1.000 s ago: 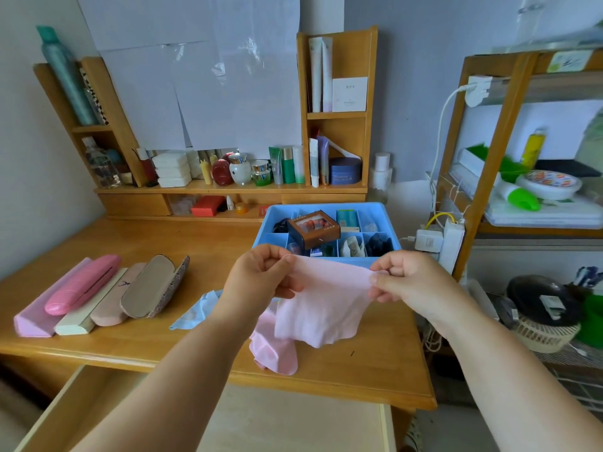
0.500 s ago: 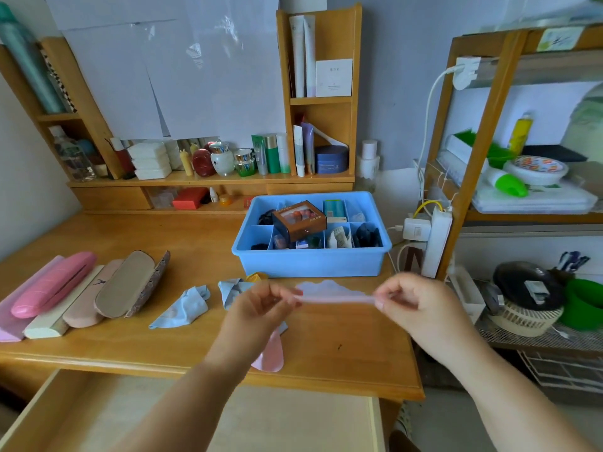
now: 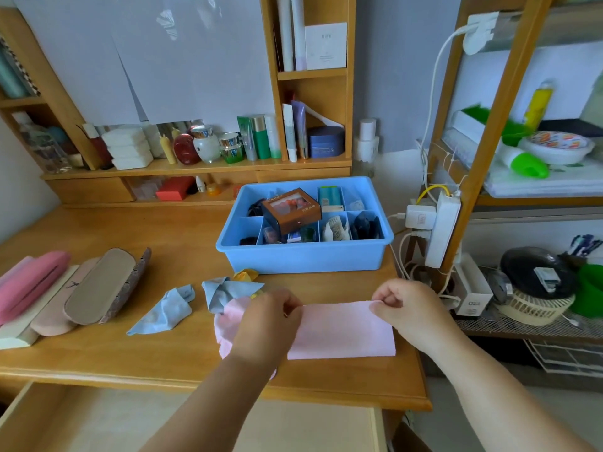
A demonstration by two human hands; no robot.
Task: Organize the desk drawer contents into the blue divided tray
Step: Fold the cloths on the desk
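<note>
A pink cloth (image 3: 342, 331) that was stretched in the air between two hands half a second ago now lies flat on the wooden desk (image 3: 163, 236), folded into a neat rectangle just in front of the blue divided tray (image 3: 306, 256). The left hand (image 3: 267, 321) pinches its near-left top edge and the right hand (image 3: 408, 305) pinches its top right corner, both pressing it down. The fold looks only partly done; the cloth probably needs another before it fits a compartment. More crumpled cloths (image 3: 195, 301) wait beside it, with a row of glasses cases (image 3: 81, 288) at the left. The drawer (image 3: 163, 425) stands open below, near empty, and cluttered shelves (image 3: 195, 164) line the wall behind the desk.
</note>
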